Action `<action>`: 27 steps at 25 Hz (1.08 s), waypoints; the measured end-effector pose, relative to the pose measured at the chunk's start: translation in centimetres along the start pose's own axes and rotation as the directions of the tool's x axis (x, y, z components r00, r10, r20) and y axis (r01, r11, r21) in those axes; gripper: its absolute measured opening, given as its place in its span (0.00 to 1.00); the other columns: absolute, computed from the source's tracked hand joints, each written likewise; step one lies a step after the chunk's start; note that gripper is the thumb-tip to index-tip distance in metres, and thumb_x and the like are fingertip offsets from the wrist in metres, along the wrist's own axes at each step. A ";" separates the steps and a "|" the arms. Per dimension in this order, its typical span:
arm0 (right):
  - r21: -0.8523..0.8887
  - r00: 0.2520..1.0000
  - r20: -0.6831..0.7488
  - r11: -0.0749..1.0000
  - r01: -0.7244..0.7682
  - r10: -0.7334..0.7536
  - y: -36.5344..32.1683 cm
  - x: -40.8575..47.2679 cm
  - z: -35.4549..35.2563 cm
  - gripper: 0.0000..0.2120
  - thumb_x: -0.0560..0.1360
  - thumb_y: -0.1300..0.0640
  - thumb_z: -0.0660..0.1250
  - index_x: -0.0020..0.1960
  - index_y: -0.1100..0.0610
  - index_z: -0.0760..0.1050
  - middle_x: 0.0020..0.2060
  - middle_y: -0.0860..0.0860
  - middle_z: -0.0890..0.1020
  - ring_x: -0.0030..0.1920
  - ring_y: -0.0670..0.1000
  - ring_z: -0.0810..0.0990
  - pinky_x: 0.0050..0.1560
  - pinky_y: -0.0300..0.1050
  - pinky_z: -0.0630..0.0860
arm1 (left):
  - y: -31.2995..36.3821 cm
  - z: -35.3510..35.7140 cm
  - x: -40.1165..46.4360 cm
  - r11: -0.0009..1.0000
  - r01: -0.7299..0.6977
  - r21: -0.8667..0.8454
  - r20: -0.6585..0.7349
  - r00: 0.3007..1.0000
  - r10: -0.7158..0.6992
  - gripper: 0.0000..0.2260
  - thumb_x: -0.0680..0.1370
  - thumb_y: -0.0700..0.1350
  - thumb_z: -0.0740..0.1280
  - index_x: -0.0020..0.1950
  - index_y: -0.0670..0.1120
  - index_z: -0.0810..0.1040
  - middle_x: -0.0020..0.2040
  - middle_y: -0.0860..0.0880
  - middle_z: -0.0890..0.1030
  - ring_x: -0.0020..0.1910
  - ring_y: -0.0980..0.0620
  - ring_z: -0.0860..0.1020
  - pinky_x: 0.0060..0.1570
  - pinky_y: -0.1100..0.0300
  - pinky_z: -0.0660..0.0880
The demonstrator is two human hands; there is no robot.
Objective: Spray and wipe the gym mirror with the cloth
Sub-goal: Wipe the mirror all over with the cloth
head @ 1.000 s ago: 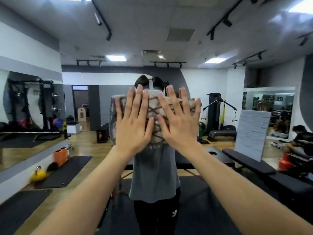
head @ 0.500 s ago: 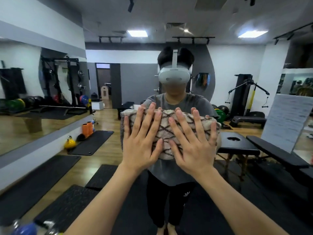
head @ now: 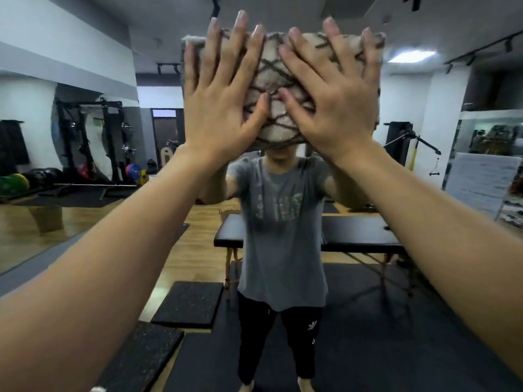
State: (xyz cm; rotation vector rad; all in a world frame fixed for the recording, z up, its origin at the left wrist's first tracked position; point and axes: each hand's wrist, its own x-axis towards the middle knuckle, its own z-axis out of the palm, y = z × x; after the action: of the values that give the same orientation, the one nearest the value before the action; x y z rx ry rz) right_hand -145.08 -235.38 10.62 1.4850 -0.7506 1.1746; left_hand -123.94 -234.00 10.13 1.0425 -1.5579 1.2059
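Both hands are flat against the gym mirror (head: 85, 250), pressing a folded cloth (head: 278, 89) onto the glass high up, above head height. The left hand (head: 223, 106) covers the cloth's left half and the right hand (head: 331, 108) its right half, thumbs nearly meeting over the middle. Each grip is open: fingers straight and spread, palms bearing on the fabric, nothing curled round it. The cloth is beige with a dark crossed-line pattern, and its top edge shows just beyond the fingertips.

The step in hand looks like the wiping pass. To do it well, the person should keep even pressure through both palms so the whole pad stays in contact, and overlap each stroke with the last so no strip is missed. At this height the arms are well extended, so pressure is likely to fall off; shorter strokes may serve better than one long sweep. The cloth could slip or unfold under flat palms, since nothing pinches it.

No spray bottle can be made out in this view, and no bucket or other container is visible near the person, so what is in them cannot be told. In the reflection, a black padded massage table (head: 356, 233) stands behind the person, with dark floor mats (head: 189, 304) on the wooden floor.
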 end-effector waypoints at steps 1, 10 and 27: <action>-0.018 0.999 -0.030 0.999 -0.032 0.032 -1.2 -1.1 0.2 0.25 0.87 0.39 0.56 0.80 0.48 0.70 0.78 0.46 0.72 0.80 0.60 0.68 0.78 0.68 0.57 | -0.5 -0.1 -0.8 1.000 -0.013 -0.007 0.000 1.000 0.013 0.32 0.84 0.63 0.51 0.85 0.50 0.54 0.84 0.44 0.55 0.83 0.39 0.52 0.79 0.36 0.48; -0.012 0.959 0.260 0.993 -0.116 0.115 -15.5 -17.9 -1.6 0.31 0.86 0.44 0.57 0.86 0.51 0.55 0.85 0.49 0.58 0.84 0.61 0.55 0.82 0.69 0.46 | -2.2 -0.6 -20.0 0.993 -0.017 -0.121 0.160 0.986 0.036 0.34 0.80 0.59 0.61 0.84 0.48 0.58 0.84 0.46 0.56 0.83 0.39 0.51 0.79 0.34 0.48; 0.099 0.995 0.085 0.994 0.039 -0.047 -19.0 4.1 4.8 0.30 0.83 0.41 0.59 0.82 0.50 0.64 0.81 0.50 0.67 0.81 0.59 0.64 0.79 0.64 0.52 | -18.8 -3.9 -7.4 0.998 -0.053 -0.047 0.024 0.998 0.054 0.33 0.81 0.60 0.51 0.83 0.45 0.59 0.84 0.45 0.58 0.83 0.41 0.53 0.80 0.36 0.49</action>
State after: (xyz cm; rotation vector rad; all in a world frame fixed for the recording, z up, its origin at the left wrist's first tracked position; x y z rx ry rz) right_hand -125.23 -234.70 8.15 1.6339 -0.7255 1.1331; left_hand -103.49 -232.76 8.07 0.9952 -1.6348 1.1918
